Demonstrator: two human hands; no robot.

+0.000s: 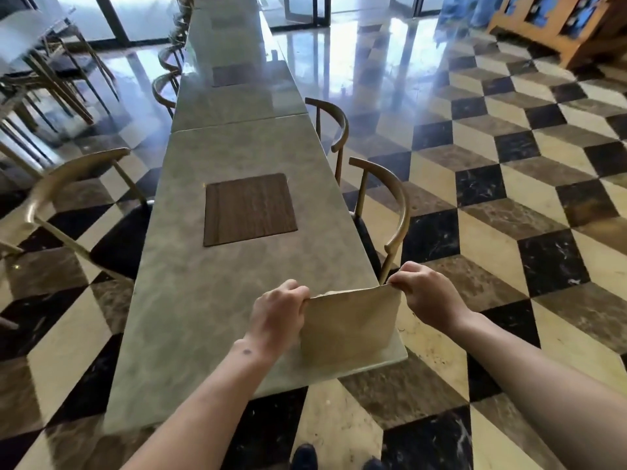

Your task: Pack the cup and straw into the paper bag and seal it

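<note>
A brown paper bag [353, 329] stands upright near the front right corner of the grey marble table [210, 317]. My left hand [276, 315] pinches the bag's top left corner with curled fingers. My right hand [429, 293] pinches the top right corner, and the top edge is stretched flat between both hands. Neither a cup nor a straw shows; whatever is inside the bag is hidden.
A brown square mat [249, 209] is set into the table beyond the bag. Wooden chairs stand at the left [64, 184] and right [395, 212] sides. The table's right edge lies just past the bag, above a checkered floor [509, 232]. More tables stretch away behind.
</note>
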